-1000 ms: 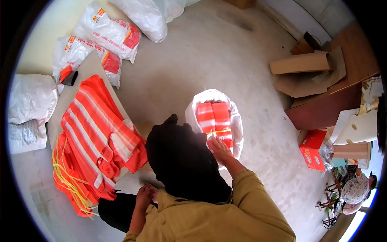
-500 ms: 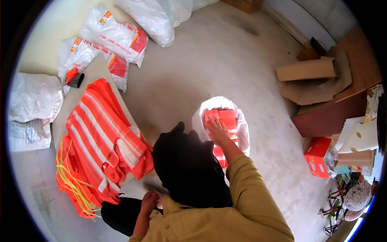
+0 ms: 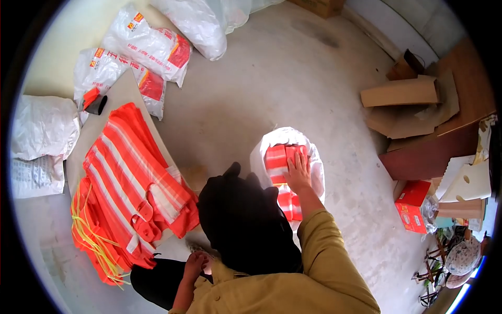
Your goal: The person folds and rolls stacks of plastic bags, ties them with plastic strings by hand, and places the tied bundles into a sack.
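Note:
My right hand (image 3: 298, 174) lies with its fingers spread flat on folded red-and-white striped cloth bundles (image 3: 276, 161). These bundles sit packed inside an upright white sack (image 3: 317, 175) with its mouth spread around them. Held low by my lap, my left hand (image 3: 196, 261) has its fingers curled in, and no object shows in it. To the left of my body, a pile of red-and-white striped cloth pieces (image 3: 130, 165) with loops lies spread on a board-like surface. Yellow strings (image 3: 91, 238) hang over the near end of that pile.
Printed white sacks (image 3: 149, 44) and a plain white sack (image 3: 44, 125) lie at the left. An opened cardboard box (image 3: 400, 92) is at the right, above a red box (image 3: 411, 206). Concrete floor (image 3: 251, 89) stretches between them.
My right hand has shifted right across the folded bundles, from the left stack to the right one, uncovering the left stack. My left hand has stayed by my lap.

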`<action>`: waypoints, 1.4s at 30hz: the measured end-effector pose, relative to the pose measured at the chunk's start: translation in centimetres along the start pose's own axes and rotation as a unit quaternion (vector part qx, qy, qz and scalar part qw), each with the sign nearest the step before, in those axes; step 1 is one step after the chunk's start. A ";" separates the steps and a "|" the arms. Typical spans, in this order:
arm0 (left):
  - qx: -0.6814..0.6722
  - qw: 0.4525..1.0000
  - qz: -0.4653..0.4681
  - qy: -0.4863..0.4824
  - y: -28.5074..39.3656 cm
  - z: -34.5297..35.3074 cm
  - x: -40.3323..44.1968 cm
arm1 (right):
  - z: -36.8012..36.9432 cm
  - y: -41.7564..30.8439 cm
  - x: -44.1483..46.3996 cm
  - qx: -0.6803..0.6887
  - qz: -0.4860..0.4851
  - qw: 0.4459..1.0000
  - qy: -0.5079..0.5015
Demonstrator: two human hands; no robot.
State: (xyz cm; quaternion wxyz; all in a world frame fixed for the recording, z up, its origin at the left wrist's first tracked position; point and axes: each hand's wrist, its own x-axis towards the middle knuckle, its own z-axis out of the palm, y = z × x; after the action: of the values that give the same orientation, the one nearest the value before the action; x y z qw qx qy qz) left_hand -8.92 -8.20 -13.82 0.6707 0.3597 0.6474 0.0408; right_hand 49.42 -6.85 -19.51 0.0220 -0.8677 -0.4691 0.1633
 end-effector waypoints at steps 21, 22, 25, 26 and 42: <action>0.025 0.999 0.047 0.004 1.8 1.9 0.1 | 5.0 1.9 -14.5 0.025 -0.054 0.998 -0.009; 0.020 0.999 0.046 0.010 1.6 1.7 -0.1 | 4.4 1.6 -14.4 0.017 -0.038 0.998 -0.039; 0.002 0.998 0.057 -0.022 -1.6 0.4 3.3 | 4.1 2.3 -13.5 0.036 -0.047 0.998 -0.003; -0.008 0.998 0.065 -0.018 -1.7 0.7 3.5 | 4.0 2.2 -12.7 0.072 -0.057 0.995 0.036; 0.032 0.980 0.198 0.009 1.1 2.4 2.6 | -18.8 -14.6 -10.1 0.564 -0.117 0.806 0.135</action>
State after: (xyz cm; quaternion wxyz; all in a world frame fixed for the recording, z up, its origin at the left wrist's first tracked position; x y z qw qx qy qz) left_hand -5.90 -7.11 -15.64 0.6316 0.5014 0.5706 0.1552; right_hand 38.23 -4.84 3.73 0.5897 -0.6542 -0.3842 0.2769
